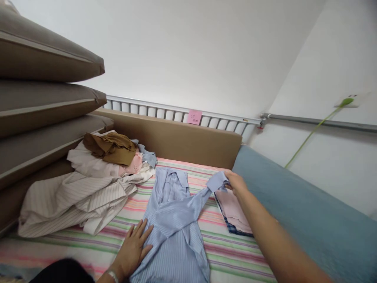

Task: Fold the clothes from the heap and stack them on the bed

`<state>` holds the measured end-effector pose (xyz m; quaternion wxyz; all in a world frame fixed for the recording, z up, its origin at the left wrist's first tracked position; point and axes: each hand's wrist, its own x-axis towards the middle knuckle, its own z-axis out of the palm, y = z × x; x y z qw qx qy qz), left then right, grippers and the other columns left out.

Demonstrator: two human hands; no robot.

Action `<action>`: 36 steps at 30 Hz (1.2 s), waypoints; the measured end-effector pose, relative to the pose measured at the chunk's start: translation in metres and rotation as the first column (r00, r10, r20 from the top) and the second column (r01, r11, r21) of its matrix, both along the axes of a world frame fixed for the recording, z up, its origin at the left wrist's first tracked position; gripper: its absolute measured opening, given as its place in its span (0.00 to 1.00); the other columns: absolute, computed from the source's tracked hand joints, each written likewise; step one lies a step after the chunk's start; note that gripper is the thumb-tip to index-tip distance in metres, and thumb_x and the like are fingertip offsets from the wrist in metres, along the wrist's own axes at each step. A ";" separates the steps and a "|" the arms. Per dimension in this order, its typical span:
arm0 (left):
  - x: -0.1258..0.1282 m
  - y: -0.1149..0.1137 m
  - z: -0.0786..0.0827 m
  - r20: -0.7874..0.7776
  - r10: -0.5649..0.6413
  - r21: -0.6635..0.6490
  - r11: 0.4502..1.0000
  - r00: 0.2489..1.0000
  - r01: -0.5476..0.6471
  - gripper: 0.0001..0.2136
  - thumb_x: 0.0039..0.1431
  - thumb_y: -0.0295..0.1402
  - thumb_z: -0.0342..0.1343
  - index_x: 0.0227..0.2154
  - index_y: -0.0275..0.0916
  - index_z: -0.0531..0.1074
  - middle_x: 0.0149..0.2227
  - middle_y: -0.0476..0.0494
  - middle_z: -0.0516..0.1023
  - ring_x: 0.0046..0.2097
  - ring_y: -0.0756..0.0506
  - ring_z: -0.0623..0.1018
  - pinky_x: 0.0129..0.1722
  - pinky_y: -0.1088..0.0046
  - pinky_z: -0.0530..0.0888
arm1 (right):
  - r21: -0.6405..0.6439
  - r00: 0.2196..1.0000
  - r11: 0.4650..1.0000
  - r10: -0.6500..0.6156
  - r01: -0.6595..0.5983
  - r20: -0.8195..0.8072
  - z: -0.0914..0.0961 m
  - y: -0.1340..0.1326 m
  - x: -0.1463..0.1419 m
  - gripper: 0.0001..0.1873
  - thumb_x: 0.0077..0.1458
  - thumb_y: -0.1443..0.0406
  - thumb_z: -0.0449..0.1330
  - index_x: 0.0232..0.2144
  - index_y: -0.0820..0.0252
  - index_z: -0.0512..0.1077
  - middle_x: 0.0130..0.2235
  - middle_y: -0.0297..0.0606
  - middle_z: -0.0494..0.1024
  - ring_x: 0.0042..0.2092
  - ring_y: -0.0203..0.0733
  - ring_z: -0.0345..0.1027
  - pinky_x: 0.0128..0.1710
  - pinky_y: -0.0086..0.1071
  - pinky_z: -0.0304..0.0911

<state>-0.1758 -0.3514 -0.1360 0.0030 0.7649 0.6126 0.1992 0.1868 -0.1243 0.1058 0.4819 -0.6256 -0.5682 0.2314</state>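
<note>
A light blue striped shirt (173, 220) lies spread on the striped bed sheet (229, 255), collar toward the headboard. My left hand (134, 247) rests flat on the shirt's lower left edge, fingers spread. My right hand (235, 184) is closed on the cuff of the shirt's sleeve (218, 181), which is pulled out to the right. Under that hand lies a small folded stack of pink and blue checked clothes (234, 214).
A pile of unfolded clothes (88, 184), white striped, pink and brown, sits at the left. Grey cushions (44, 102) are stacked along the left side. A tan headboard (182, 137) stands behind, a blue padded side (294, 212) at the right.
</note>
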 end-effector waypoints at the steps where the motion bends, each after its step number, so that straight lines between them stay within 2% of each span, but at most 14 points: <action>1: 0.001 0.001 0.004 0.056 0.005 -0.018 1.000 0.998 -0.004 0.23 0.60 0.44 0.47 0.58 0.54 0.56 0.63 0.43 0.56 0.62 0.36 0.57 0.57 0.48 0.59 | -0.030 0.999 0.999 0.044 -0.044 -0.001 0.004 -0.007 -0.011 0.11 0.57 0.61 0.54 0.33 0.64 0.70 0.27 0.32 0.72 0.25 0.32 0.65 0.25 0.29 0.65; 3: 0.007 0.006 0.020 0.239 0.026 -0.026 0.999 0.971 -0.021 0.21 0.59 0.44 0.48 0.56 0.51 0.62 0.61 0.43 0.60 0.63 0.36 0.56 0.58 0.46 0.56 | -0.064 0.989 0.988 0.145 -0.144 0.014 0.005 -0.032 -0.034 0.10 0.55 0.61 0.54 0.29 0.63 0.71 0.22 0.31 0.70 0.22 0.34 0.64 0.22 0.29 0.62; 5: 0.019 0.012 0.041 0.519 0.060 -0.040 0.998 0.853 -0.046 0.21 0.58 0.46 0.47 0.52 0.46 0.67 0.59 0.42 0.65 0.62 0.38 0.57 0.60 0.49 0.53 | -0.050 0.968 0.968 0.248 -0.247 0.030 -0.007 -0.068 -0.060 0.10 0.52 0.60 0.55 0.27 0.61 0.72 0.22 0.33 0.72 0.24 0.38 0.66 0.23 0.30 0.62; 6: 0.027 0.015 0.053 0.677 0.085 -0.081 0.996 0.731 -0.041 0.22 0.58 0.47 0.46 0.51 0.43 0.67 0.57 0.40 0.66 0.61 0.39 0.60 0.60 0.52 0.55 | -0.033 0.955 0.956 0.293 -0.291 0.043 -0.019 -0.089 -0.073 0.11 0.51 0.59 0.55 0.26 0.60 0.72 0.24 0.34 0.73 0.27 0.40 0.67 0.26 0.31 0.63; 8: 0.044 0.019 0.071 0.911 0.220 -0.253 0.966 0.350 0.053 0.27 0.57 0.52 0.42 0.52 0.38 0.66 0.53 0.35 0.70 0.55 0.41 0.69 0.55 0.57 0.63 | 0.018 0.929 0.931 0.362 -0.364 0.072 -0.054 -0.131 -0.098 0.12 0.52 0.57 0.55 0.29 0.58 0.73 0.33 0.37 0.77 0.37 0.44 0.69 0.37 0.33 0.64; 10: 0.060 0.021 0.079 0.907 0.420 -0.402 0.878 -0.016 0.258 0.32 0.55 0.56 0.40 0.53 0.36 0.62 0.48 0.33 0.74 0.46 0.42 0.75 0.46 0.60 0.70 | 0.044 0.892 0.898 0.429 -0.439 0.140 -0.094 -0.168 -0.116 0.15 0.55 0.55 0.51 0.32 0.57 0.73 0.35 0.39 0.77 0.39 0.45 0.69 0.41 0.34 0.62; 12: 0.074 0.020 0.077 0.823 0.540 -0.435 0.800 -0.179 0.415 0.32 0.53 0.57 0.44 0.50 0.35 0.63 0.41 0.36 0.77 0.38 0.44 0.77 0.38 0.65 0.72 | -0.011 0.866 0.879 0.471 -0.476 0.166 -0.128 -0.193 -0.126 0.17 0.56 0.55 0.50 0.34 0.57 0.74 0.36 0.41 0.78 0.39 0.46 0.70 0.41 0.34 0.62; 16: 0.089 0.019 0.061 0.823 0.515 -0.418 0.835 -0.239 0.358 0.19 0.44 0.37 0.60 0.40 0.36 0.69 0.31 0.44 0.78 0.32 0.46 0.76 0.33 0.71 0.70 | -0.119 0.767 0.782 0.623 -0.611 0.152 -0.158 -0.213 -0.129 0.16 0.57 0.56 0.50 0.36 0.55 0.75 0.39 0.39 0.78 0.42 0.45 0.70 0.44 0.33 0.61; 19: 0.089 0.022 0.057 0.821 0.510 -0.455 0.856 -0.255 0.247 0.21 0.37 0.26 0.58 0.40 0.35 0.69 0.28 0.46 0.78 0.30 0.46 0.75 0.34 0.70 0.69 | -0.190 0.757 0.754 0.649 -0.628 0.072 -0.159 -0.209 -0.120 0.20 0.57 0.53 0.47 0.33 0.55 0.75 0.34 0.37 0.79 0.36 0.42 0.72 0.37 0.32 0.63; 22: 0.086 0.022 0.062 0.847 0.476 -0.434 0.877 -0.237 0.207 0.22 0.37 0.26 0.56 0.41 0.35 0.70 0.28 0.47 0.78 0.31 0.46 0.75 0.35 0.71 0.68 | -0.252 0.858 0.828 0.513 -0.501 -0.021 -0.158 -0.196 -0.111 0.23 0.54 0.49 0.46 0.30 0.57 0.74 0.29 0.37 0.78 0.28 0.42 0.71 0.27 0.31 0.63; 26: 0.089 0.018 0.076 0.897 0.389 -0.349 0.915 -0.208 0.205 0.19 0.39 0.31 0.59 0.40 0.36 0.72 0.30 0.47 0.79 0.35 0.46 0.75 0.38 0.71 0.67 | -0.263 0.919 0.881 0.375 -0.394 -0.119 -0.155 -0.180 -0.113 0.26 0.48 0.48 0.52 0.43 0.59 0.69 0.38 0.41 0.77 0.31 0.43 0.72 0.22 0.30 0.62; 30: 0.097 0.015 0.087 0.933 0.317 -0.270 0.929 -0.170 0.254 0.17 0.40 0.36 0.63 0.35 0.36 0.74 0.30 0.47 0.79 0.33 0.46 0.75 0.39 0.71 0.67 | -0.311 0.926 0.874 0.332 -0.374 -0.181 -0.151 -0.174 -0.128 0.35 0.44 0.48 0.56 0.52 0.60 0.62 0.44 0.46 0.74 0.35 0.45 0.72 0.19 0.29 0.62; 34: 0.098 0.016 0.088 0.946 0.298 -0.262 0.935 -0.126 0.240 0.15 0.39 0.36 0.63 0.32 0.36 0.75 0.28 0.48 0.78 0.32 0.47 0.74 0.38 0.71 0.66 | -0.367 0.905 0.838 0.312 -0.405 -0.288 -0.148 -0.170 -0.133 0.32 0.46 0.47 0.52 0.48 0.61 0.64 0.39 0.44 0.75 0.32 0.43 0.70 0.19 0.29 0.62; 36: 0.097 0.017 0.087 0.951 0.286 -0.254 0.938 -0.114 0.236 0.13 0.40 0.35 0.62 0.31 0.36 0.75 0.28 0.49 0.78 0.32 0.47 0.73 0.38 0.72 0.66 | -0.347 0.911 0.855 0.293 -0.385 -0.289 -0.145 -0.169 -0.129 0.30 0.49 0.47 0.49 0.48 0.60 0.65 0.37 0.42 0.75 0.31 0.42 0.69 0.20 0.30 0.63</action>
